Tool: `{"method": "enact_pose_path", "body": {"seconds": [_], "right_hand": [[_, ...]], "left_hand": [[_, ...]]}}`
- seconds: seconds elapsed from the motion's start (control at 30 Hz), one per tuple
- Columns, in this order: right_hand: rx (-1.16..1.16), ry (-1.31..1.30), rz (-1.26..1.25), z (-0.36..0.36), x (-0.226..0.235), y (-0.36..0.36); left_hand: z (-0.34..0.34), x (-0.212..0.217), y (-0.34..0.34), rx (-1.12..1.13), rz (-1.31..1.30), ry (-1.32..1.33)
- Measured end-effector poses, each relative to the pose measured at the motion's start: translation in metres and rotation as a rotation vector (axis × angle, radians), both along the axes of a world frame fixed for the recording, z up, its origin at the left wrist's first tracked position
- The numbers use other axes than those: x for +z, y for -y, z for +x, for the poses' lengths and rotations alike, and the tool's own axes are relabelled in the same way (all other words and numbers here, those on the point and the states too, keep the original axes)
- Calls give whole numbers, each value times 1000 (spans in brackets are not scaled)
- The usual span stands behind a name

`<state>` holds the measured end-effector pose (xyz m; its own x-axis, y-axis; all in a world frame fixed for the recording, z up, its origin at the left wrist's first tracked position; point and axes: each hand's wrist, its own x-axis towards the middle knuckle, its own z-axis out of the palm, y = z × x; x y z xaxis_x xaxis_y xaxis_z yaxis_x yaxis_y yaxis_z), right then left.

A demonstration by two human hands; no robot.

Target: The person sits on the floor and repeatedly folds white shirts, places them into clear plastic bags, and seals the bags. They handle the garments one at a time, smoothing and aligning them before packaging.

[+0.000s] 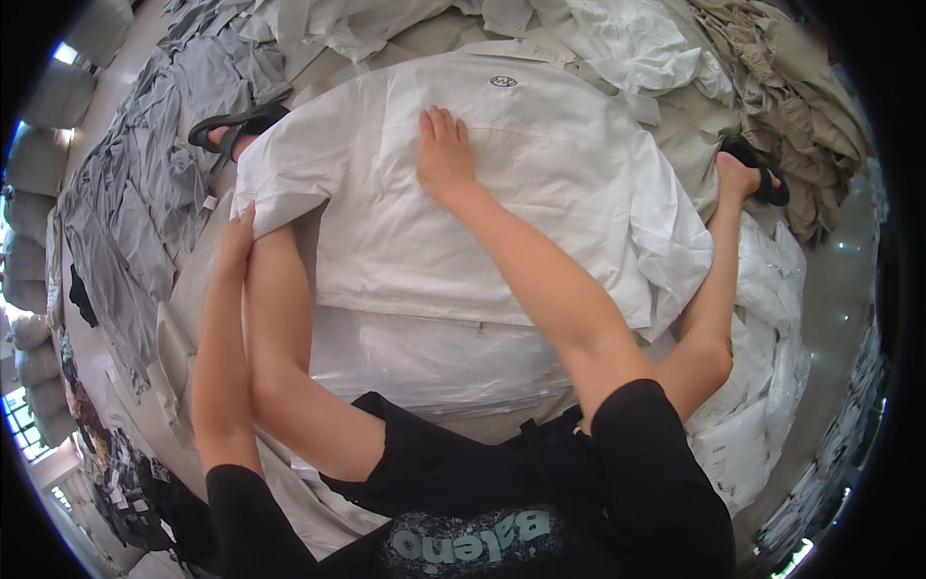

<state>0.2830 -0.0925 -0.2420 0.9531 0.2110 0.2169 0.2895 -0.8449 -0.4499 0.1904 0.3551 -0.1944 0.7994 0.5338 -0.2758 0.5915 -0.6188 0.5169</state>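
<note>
A white long-sleeved top (415, 241) lies spread out between my legs, with its collar end away from me and its hem towards me. A small dark oval emblem shows near the collar, beside a pale tag (545, 53). My right hand (446, 159) rests flat on the upper middle of the top, fingers stretched out. At the left, my left hand (234, 238) is closed on the end of the left-lying sleeve (289, 193), next to my lower leg. Most of that hand's fingers are hidden. The other sleeve (666, 232) lies crumpled at the right.
Under the hem lies a stack in clear plastic (434, 362). Grey garments (145, 183) are heaped at the left, brown ones (786, 106) at the far right, white ones (637, 43) at the back. Plastic-wrapped white packages (762, 386) lie beside my right leg.
</note>
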Motion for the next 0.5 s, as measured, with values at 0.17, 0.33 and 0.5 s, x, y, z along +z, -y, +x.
{"method": "enact_pose_path", "body": {"seconds": [0.17,0.33,0.5], "right_hand": [[-54,-37,-150,-19,-29,-9],[-26,-37,-128,-16,-29,-3],[28,-305,807,-13,-1,62]], "left_hand": [[-5,30,36,-16,402,537],[-7,180,203,-265,366,930],[4,223,351,-790,422,1017]]}}
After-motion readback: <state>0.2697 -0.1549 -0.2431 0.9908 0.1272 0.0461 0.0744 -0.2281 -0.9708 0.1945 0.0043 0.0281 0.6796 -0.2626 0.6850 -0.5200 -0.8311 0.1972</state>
